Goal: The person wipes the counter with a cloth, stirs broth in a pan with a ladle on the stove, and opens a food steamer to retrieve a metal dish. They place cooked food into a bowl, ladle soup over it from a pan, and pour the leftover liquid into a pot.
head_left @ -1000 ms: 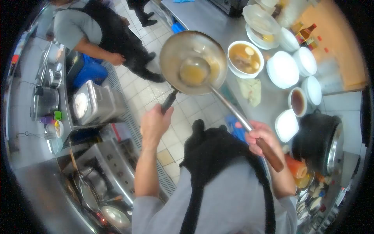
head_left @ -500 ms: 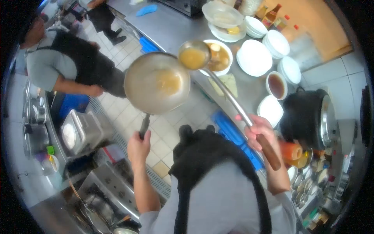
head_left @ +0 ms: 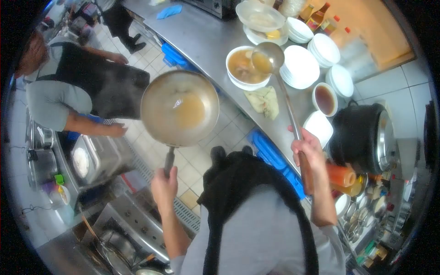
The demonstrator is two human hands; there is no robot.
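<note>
My left hand (head_left: 164,187) is wrapped round the black handle of a round metal pan (head_left: 158,110), held over the floor left of the counter. A shallow pool of yellowish liquid lies in the pan. In my right hand (head_left: 308,149) is the wooden handle of a long metal ladle (head_left: 275,56). The ladle's bowl, tilted with some broth in it, is over the right side of a white soup bowl (head_left: 232,77). That bowl holds brown broth with solid pieces. A pale green cloth (head_left: 265,101) lies on the counter just below it.
White bowls (head_left: 300,66) stand stacked on the steel counter (head_left: 201,34), beside a bowl of dark sauce (head_left: 325,100) and a large black pot (head_left: 357,135). Bottles (head_left: 317,17) are behind. A co-worker (head_left: 98,87) stands at the left near a lidded container (head_left: 107,156); another person is farther back.
The ladle has moved from the pan to above the soup bowl and tipped. The pan has shifted left, away from the ladle. The near co-worker's arms have moved.
</note>
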